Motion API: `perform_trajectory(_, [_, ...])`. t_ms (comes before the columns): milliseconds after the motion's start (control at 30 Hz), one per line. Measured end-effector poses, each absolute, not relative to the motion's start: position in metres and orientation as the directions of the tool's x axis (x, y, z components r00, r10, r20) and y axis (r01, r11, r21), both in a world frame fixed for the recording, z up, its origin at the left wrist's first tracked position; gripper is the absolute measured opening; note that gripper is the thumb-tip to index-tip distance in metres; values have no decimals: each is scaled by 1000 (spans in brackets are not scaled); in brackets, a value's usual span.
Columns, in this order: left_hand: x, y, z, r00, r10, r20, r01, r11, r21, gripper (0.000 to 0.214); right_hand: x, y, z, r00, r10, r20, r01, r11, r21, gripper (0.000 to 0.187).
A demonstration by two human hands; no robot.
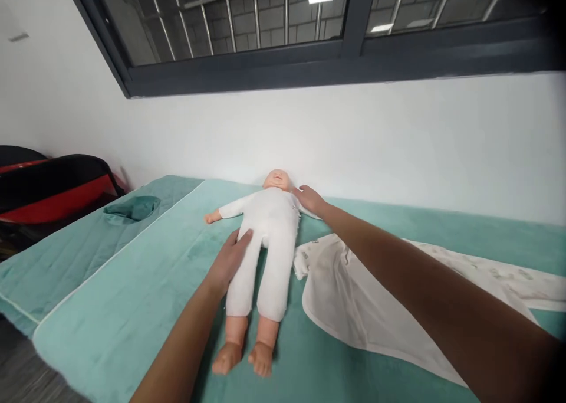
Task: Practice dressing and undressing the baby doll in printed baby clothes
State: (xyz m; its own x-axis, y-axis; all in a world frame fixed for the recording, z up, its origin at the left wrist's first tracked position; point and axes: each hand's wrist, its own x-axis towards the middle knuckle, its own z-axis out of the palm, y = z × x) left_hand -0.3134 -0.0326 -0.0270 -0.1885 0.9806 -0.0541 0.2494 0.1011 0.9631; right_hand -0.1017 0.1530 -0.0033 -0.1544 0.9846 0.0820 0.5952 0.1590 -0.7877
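A baby doll (272,214) with a white cloth body lies on its back on the green padded mat (145,285), its head toward the wall and its bare feet toward me. My left hand (232,255) rests against the doll's hip and upper leg, thumb on top of the cloth and the other fingers partly hidden at its side. Up by the doll's shoulder and neck is my right hand (308,198), its fingers reaching toward the head and partly out of sight. To the doll's right, a white baby garment (354,297) with a small print lies spread out, partly behind my right forearm.
A white wall (345,137) and a dark-framed barred window (234,72) stand behind the mat. At the left, a second green mat section holds a crumpled green cloth (132,208). Red and black items (62,187) sit beyond it.
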Motion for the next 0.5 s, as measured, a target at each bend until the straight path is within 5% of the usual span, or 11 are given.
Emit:
perform_trajectory(100, [-306,-22,-23,-38,995,-93,12,93,996,65,-117,166,8,-228,974,-3,575,132,-807,77])
perform_trajectory(233, [-293,-30,-12,-169,986,13,58,-4,998,59,-116,150,28,-325,945,-35,534,153,-832,67])
perform_trajectory(333, [-274,-52,-3,-106,994,-31,21,34,999,59,-92,125,45,-386,922,-28,497,181,-849,63])
perform_trajectory(500, [-209,-91,8,69,997,-26,-348,49,936,62,-17,74,76,-359,933,-7,526,196,-828,65])
